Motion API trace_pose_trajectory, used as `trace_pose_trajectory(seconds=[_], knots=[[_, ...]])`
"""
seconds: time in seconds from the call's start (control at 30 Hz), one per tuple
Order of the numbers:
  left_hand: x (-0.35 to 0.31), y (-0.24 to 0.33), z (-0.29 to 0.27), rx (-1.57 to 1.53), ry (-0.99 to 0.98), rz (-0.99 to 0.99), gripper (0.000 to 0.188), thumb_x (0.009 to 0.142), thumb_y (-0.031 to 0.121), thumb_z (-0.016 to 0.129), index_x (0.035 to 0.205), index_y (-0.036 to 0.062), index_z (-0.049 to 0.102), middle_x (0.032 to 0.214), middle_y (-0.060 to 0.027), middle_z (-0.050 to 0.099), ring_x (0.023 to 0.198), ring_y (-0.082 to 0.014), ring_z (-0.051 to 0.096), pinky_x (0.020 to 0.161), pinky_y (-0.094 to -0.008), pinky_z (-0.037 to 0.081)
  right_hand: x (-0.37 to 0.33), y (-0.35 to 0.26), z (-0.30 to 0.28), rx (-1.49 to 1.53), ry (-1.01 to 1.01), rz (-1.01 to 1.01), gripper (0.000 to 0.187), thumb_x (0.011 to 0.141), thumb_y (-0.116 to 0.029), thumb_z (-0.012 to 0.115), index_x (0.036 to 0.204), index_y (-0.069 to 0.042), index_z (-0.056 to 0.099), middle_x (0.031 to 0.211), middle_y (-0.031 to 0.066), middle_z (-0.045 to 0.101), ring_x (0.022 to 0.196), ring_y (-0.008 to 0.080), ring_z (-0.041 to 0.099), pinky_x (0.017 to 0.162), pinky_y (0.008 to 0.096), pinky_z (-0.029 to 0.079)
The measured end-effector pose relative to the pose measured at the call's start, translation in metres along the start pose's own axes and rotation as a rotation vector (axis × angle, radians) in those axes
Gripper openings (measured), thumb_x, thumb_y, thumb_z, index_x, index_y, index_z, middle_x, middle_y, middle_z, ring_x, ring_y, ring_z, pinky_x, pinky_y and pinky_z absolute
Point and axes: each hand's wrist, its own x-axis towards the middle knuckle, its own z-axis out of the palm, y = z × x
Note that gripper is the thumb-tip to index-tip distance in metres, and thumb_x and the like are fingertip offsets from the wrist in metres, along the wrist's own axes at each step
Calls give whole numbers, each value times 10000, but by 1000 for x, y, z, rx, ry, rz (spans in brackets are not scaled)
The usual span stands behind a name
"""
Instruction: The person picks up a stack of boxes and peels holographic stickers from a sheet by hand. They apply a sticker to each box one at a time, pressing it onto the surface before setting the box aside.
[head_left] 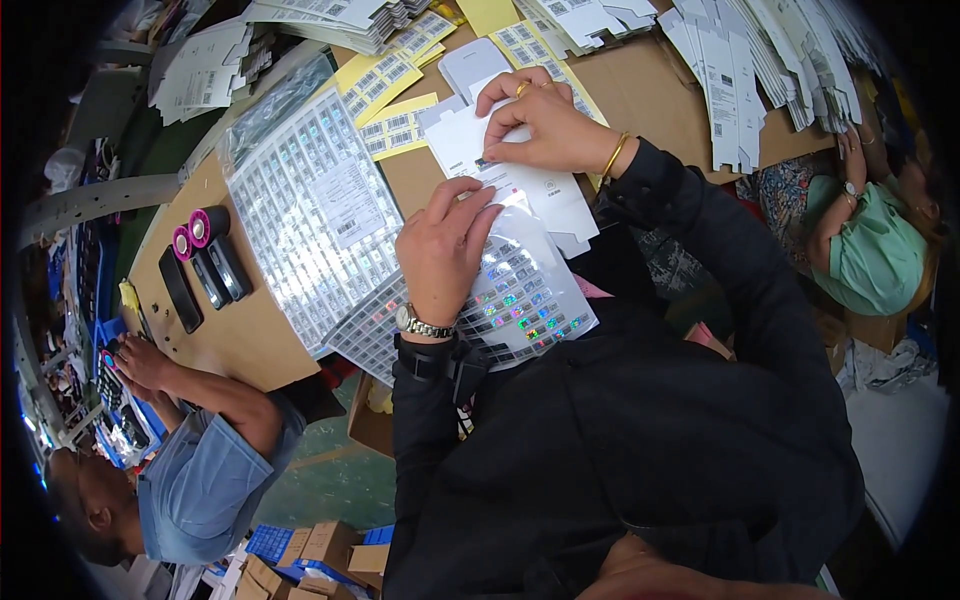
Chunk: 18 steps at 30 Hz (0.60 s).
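Right hand [535, 128]: fingers bent over one white carton [562, 200]. Left hand [440, 250]: curled at one sticker sheet [525, 300]; both grips unclear.

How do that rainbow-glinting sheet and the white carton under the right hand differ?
The sheet carries rows of small shiny stickers, while the carton is mostly plain white with a little print. The sheet bends in a curve; the carton looks flat. The sheet's visible right edge is smooth, whereas the carton's outline has tabs. Both look thin.
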Motion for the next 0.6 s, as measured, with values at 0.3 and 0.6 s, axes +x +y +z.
trace_pose_trajectory(seconds=[0.3, 0.6], knots=[[0, 0, 0, 8, 5, 5, 167, 851, 164, 818, 1000, 99, 782, 1066, 9, 724, 685, -234, 674, 623, -355, 515, 1, 0, -3, 16, -42, 26, 67, 830, -287, 833, 846, -222, 826, 1311, -105, 623, 1367, 228, 382, 1103, 465, 250], [0, 0, 1, 4, 6, 4, 163, 848, 153, 820, 995, 95, 783, 1064, 3, 724, 695, -238, 680, 626, -359, 518, 1, 0, -4, 17, -57, 34, 71, 836, -298, 826, 855, -230, 831, 1313, -103, 618, 1373, 229, 381, 1119, 473, 239]])
